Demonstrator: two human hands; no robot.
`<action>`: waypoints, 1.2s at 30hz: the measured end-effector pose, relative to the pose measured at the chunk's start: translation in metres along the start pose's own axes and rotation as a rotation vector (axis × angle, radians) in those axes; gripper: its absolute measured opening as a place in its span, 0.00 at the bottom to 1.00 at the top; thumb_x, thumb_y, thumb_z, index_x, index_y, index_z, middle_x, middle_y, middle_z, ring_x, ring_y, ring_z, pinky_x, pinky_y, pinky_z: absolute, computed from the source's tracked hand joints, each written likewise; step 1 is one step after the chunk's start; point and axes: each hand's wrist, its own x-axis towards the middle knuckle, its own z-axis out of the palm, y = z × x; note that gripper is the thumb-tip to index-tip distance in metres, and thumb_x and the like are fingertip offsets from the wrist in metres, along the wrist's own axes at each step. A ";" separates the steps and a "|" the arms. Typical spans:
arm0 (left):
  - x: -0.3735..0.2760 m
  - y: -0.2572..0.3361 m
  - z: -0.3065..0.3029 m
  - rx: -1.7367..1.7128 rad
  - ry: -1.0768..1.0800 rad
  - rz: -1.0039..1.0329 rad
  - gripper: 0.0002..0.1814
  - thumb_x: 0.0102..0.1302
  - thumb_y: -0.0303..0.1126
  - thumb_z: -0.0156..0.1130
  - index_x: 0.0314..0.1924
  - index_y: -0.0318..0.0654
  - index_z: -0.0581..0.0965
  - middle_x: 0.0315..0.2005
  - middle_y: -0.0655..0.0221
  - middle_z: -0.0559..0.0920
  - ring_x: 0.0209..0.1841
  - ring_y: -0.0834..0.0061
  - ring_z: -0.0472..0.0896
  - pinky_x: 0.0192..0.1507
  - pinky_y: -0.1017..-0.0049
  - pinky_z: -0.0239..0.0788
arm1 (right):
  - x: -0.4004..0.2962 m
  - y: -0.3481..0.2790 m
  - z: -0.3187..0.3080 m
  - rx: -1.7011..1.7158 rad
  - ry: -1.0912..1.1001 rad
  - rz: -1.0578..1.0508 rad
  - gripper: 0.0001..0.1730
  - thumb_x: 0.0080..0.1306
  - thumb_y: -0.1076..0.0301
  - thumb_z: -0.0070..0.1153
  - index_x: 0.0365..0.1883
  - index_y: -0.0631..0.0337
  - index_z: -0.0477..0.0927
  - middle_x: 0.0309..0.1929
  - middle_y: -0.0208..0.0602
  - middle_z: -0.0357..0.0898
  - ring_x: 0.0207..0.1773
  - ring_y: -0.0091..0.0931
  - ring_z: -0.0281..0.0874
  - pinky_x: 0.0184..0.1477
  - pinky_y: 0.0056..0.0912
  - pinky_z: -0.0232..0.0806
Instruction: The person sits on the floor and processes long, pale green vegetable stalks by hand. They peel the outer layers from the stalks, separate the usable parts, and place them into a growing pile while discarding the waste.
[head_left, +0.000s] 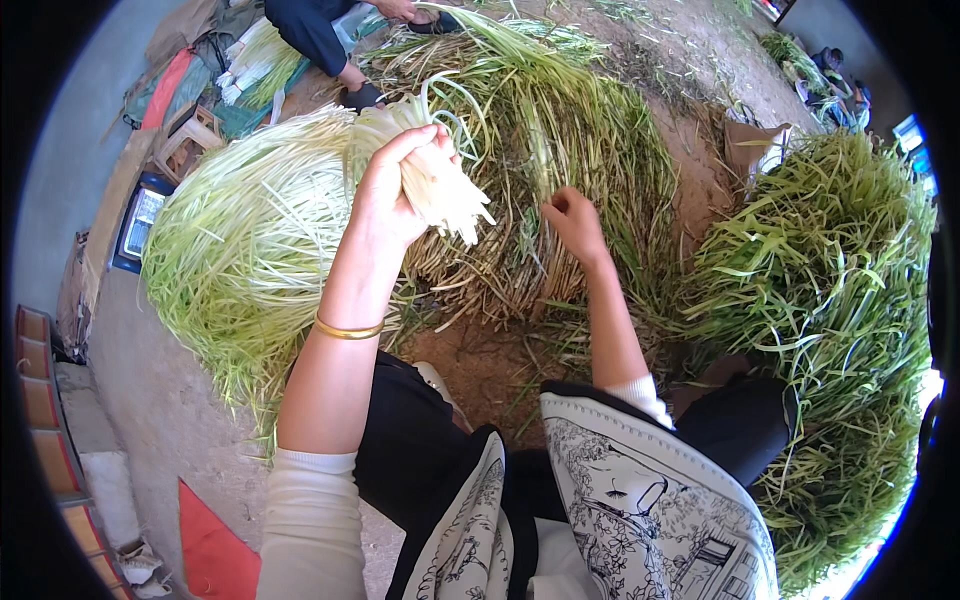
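Note:
My left hand (405, 176) is raised, its fingers closed round a bundle of pale stalks (448, 196), whose white ends point down to the right. Some thin stalks loop over behind the knuckles. My right hand (574, 217) is over a pile of green and brown leafy stalks (622, 165), thumb and fingertips close together. Whether anything is between those fingertips cannot be made out. Left of my raised hand lies a large heap of pale, trimmed-looking stalks (247, 210) with light green ends.
A tall green leafy heap (825, 262) stands at the right. Across the pile sits another person (315, 30), a hand on long stalks. A stool (187, 142), a blue-framed device (142, 221) and white-ended bundles (259, 64) are at the left. More people are at the far right.

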 end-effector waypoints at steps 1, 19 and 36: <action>-0.004 0.002 0.000 0.008 0.001 0.000 0.04 0.61 0.26 0.59 0.35 0.34 0.75 0.28 0.66 0.79 0.31 0.73 0.78 0.41 0.74 0.73 | -0.022 -0.018 -0.011 0.125 0.002 -0.062 0.07 0.61 0.69 0.57 0.33 0.63 0.74 0.25 0.32 0.74 0.26 0.22 0.67 0.30 0.27 0.65; -0.021 -0.045 0.011 0.582 0.088 -0.124 0.14 0.60 0.30 0.60 0.43 0.28 0.78 0.30 0.66 0.80 0.32 0.78 0.78 0.32 0.82 0.72 | -0.106 -0.025 -0.001 1.027 -0.006 -0.002 0.05 0.58 0.76 0.62 0.30 0.60 0.77 0.29 0.26 0.77 0.32 0.16 0.71 0.37 0.20 0.64; -0.019 -0.037 0.000 0.755 0.115 -0.426 0.13 0.58 0.31 0.61 0.42 0.31 0.80 0.22 0.74 0.77 0.22 0.84 0.73 0.24 0.83 0.64 | -0.117 -0.033 0.005 0.595 0.218 -0.350 0.09 0.54 0.85 0.61 0.30 0.65 0.76 0.34 0.29 0.70 0.35 0.17 0.70 0.38 0.20 0.66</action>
